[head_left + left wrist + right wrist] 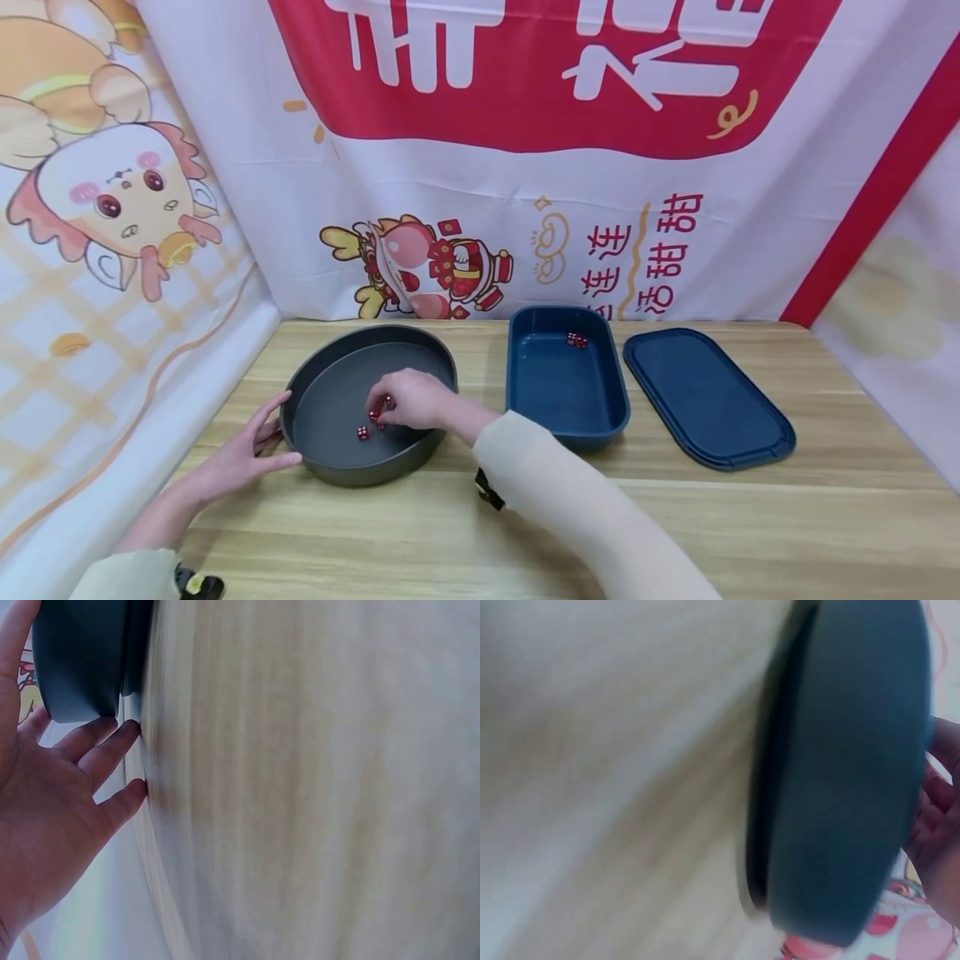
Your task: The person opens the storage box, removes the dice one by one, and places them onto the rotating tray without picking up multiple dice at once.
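right hand (408,400) pinching red dice (372,416) inside round grey pan (315,454) on desk (750,517) | left hand (247,454) open, steadying rim | lift dice clear — keep pan braced

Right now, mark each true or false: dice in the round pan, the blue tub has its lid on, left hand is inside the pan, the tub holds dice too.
1. Red dice lie in the round pan. True.
2. The lid sits on the blue tub. False: it lies on the table, right of the tub.
3. The left hand is inside the pan. False: it rests against the outer wall.
4. The tub holds dice. True.
5. The right hand reaches into the tub. False: its fingers curl over dice in the pan.
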{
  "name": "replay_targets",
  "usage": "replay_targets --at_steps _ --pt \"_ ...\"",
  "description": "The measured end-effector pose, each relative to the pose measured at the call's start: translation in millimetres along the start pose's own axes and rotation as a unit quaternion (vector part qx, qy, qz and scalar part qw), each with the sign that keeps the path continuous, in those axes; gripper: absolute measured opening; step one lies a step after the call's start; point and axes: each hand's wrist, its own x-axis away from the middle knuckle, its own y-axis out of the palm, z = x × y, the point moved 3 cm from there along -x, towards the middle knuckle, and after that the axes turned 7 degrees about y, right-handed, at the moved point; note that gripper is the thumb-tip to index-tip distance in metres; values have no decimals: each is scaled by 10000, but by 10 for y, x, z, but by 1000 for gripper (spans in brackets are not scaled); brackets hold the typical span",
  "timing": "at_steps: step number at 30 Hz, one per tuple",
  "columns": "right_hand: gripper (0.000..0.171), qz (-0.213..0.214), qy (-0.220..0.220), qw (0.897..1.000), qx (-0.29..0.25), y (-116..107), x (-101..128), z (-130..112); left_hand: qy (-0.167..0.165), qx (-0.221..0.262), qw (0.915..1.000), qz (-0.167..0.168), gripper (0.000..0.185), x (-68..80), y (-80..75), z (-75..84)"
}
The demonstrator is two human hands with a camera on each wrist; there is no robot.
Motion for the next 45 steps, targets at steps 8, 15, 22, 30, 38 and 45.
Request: replay_targets --at_steps 8,15,22,30,38,45 --pt "20 53 16 9993 -359 -441 284 203 -10 36 10000 9 96 11 -9 25" --pt "20 307 203 9989 -277 -721 632 546 -35 -28 10000 -18 96 -4 -1 48" --pt "18 683 517 9961 -188 -986 956 952 -47 -103 9999 11 96 4 -7 49" --pt "23 949 1135 9890 -75 -1104 1187 1458 72 -59 10000 35 94 6 11 46" --pt "30 1096 1719 9785 -315 -1054 1223 1852 25 -115 9999 -3 95 13 36 64" --pt "36 1126 2017 9716 -516 -1010 1195 2074 128 -221 9997 51 95 8 22 79"
